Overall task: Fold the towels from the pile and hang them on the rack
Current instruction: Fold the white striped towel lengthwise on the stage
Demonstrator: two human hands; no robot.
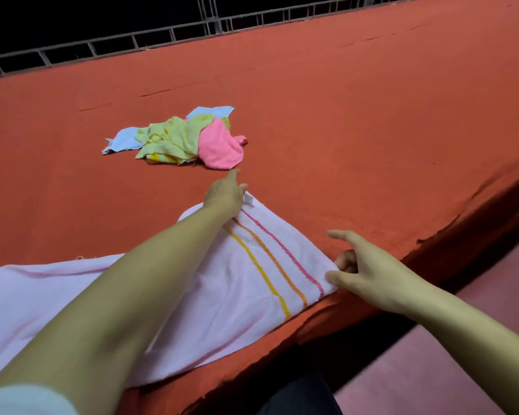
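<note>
From the head view, the left hand (225,193) pinches the striped towel's (252,283) far corner and the right hand (360,274) pinches its near-right corner — it lies at the table's (372,115) near edge, so uneven pulls could skew it or drag it off. The pile (180,139) waits farther back.

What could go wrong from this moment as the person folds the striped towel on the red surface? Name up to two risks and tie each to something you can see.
1. The striped towel lies at the front edge of the red surface. Only the right hand pinches that near corner, so a tug might drag it off the edge.
2. The left hand rests at the far corner with a finger pointing onward; if its hold is loose, the fold may come out uneven.
</note>
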